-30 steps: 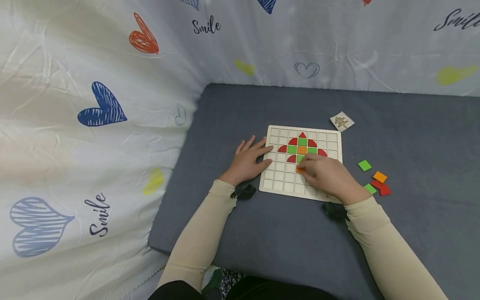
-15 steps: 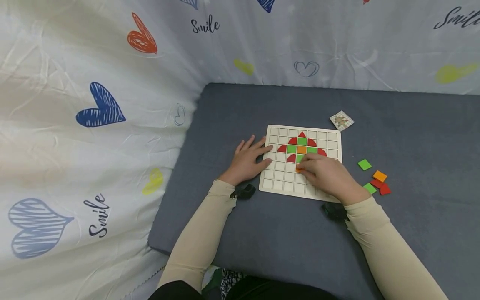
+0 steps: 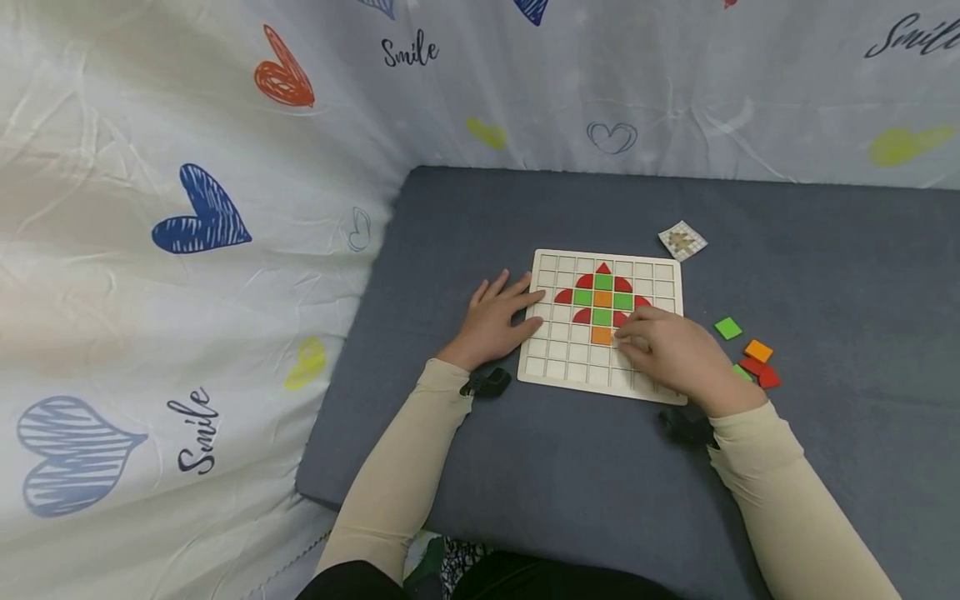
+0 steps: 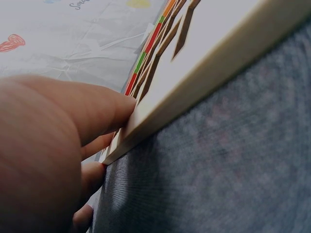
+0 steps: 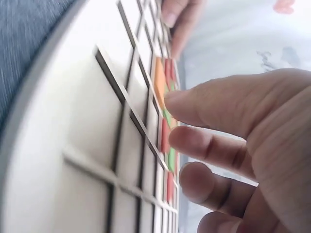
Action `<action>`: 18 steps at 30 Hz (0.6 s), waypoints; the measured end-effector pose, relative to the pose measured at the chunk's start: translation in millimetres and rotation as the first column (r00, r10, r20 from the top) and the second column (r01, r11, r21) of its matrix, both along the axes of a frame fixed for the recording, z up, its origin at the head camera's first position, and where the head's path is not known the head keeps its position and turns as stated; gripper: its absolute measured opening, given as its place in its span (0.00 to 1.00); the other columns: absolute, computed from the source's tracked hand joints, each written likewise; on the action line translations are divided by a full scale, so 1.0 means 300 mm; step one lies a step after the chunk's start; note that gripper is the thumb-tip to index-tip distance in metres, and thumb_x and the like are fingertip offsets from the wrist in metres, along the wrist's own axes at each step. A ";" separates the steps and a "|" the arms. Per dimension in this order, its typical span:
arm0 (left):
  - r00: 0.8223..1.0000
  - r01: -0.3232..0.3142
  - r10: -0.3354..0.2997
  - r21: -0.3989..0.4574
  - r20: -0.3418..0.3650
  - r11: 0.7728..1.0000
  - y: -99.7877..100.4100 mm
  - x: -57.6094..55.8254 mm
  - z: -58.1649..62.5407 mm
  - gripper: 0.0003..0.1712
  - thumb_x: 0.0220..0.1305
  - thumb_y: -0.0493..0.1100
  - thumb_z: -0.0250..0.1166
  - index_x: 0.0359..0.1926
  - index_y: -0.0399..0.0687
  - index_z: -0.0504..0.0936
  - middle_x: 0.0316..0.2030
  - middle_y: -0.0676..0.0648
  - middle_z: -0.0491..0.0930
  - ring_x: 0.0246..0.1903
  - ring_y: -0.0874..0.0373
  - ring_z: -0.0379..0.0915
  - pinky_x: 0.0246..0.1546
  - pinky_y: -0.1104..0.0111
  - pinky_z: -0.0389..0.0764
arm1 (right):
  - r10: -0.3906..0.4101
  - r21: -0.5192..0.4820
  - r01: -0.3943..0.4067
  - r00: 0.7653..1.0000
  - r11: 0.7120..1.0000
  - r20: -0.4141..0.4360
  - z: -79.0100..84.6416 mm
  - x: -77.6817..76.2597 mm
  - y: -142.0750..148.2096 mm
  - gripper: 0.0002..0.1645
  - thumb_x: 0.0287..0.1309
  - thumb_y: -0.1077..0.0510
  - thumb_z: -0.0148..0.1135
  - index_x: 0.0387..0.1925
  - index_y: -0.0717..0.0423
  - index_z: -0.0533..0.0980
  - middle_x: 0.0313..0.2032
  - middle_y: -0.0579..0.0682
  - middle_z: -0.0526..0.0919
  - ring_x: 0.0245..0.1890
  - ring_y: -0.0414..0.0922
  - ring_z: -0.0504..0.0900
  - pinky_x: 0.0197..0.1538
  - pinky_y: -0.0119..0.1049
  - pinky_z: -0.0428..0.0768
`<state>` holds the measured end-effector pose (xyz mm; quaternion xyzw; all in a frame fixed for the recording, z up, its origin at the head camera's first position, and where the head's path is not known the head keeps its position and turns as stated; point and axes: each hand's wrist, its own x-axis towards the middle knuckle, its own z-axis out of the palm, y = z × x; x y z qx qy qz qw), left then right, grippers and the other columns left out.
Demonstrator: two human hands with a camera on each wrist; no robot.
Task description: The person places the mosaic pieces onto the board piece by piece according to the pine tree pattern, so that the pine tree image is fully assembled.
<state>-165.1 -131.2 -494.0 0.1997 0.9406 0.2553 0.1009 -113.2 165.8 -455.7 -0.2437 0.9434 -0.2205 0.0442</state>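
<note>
A pale gridded board lies on the grey surface. In its cells red, green and orange tiles form a pattern, with an orange square tile at the near end. My left hand rests at the board's left side, fingers spread. The left wrist view shows the thumb on the board's rim. Just right of the orange tile, my right hand is over the board and covers part of its right side. In the right wrist view, its thumb and fingers are apart with nothing between them.
Right of the board lie loose tiles: a green one, an orange one, red ones and a partly hidden green one. A small patterned card lies by the far right corner. A printed white curtain borders the surface.
My right hand has let go of the orange tile and moved right, uncovering that tile and a red one above it. The left hand stays where it was.
</note>
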 end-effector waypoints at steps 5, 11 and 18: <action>1.000 0.004 -0.004 -0.008 0.005 1.000 0.001 -0.002 -0.002 0.32 0.79 0.58 0.60 0.79 0.63 0.69 0.83 0.53 0.52 0.84 0.51 0.33 0.82 0.51 0.30 | -0.061 -0.006 0.061 0.998 0.998 0.021 0.021 0.007 0.054 0.13 0.65 0.60 0.71 0.48 0.61 0.89 0.47 0.57 0.88 0.46 0.55 0.86 0.50 0.56 0.85; 1.000 0.005 -0.005 0.000 0.001 1.000 -0.001 -0.002 -0.004 0.32 0.79 0.57 0.61 0.78 0.62 0.70 0.82 0.53 0.53 0.84 0.50 0.34 0.83 0.51 0.31 | -0.161 0.035 0.160 0.986 0.987 0.031 0.033 0.028 0.119 0.15 0.65 0.60 0.71 0.49 0.64 0.87 0.45 0.59 0.88 0.36 0.51 0.81 0.38 0.49 0.79; 1.000 0.004 -0.003 -0.003 0.011 1.000 0.002 0.003 -0.008 0.32 0.79 0.58 0.60 0.79 0.63 0.69 0.83 0.53 0.53 0.84 0.51 0.33 0.82 0.51 0.30 | -0.260 0.060 0.256 0.964 0.965 0.059 0.032 0.052 0.199 0.17 0.64 0.61 0.71 0.52 0.66 0.85 0.49 0.63 0.85 0.36 0.53 0.82 0.39 0.55 0.82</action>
